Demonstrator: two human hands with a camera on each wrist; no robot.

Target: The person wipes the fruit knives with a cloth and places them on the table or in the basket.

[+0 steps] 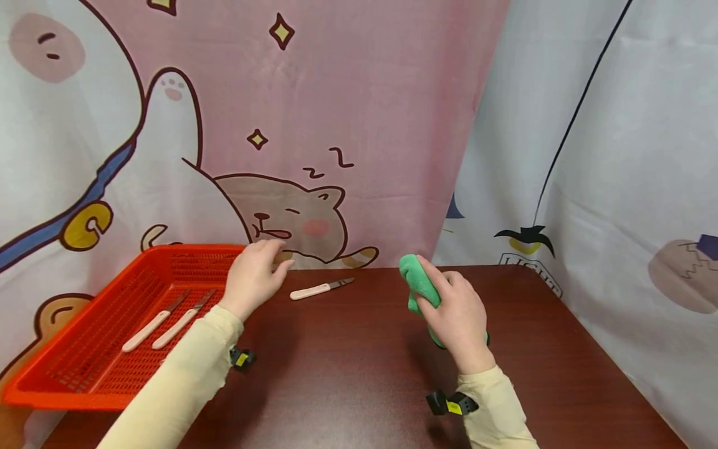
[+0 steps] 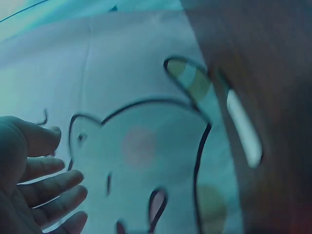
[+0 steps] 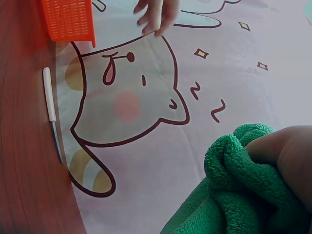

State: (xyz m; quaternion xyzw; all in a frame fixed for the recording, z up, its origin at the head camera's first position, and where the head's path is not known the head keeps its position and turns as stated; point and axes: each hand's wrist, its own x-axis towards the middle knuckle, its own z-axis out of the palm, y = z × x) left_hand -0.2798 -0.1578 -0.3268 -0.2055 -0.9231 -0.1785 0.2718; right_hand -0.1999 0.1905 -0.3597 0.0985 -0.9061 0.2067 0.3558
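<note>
A folded green cloth is gripped in my right hand, raised over the right half of the table; in the right wrist view the fluffy cloth bunches under the thumb. My left hand hovers at the basket's right edge, holding nothing, and in the left wrist view its fingers are spread and slightly bent. Just right of that hand a knife with a white handle lies on the table near the back edge, blade pointing right. Two similar knives, one with its handle leftmost, lie side by side inside the red basket.
The dark wooden table runs back to a printed curtain with cartoon animals. The basket takes up the table's left side, partly behind my left sleeve. A second curtain hangs along the right side.
</note>
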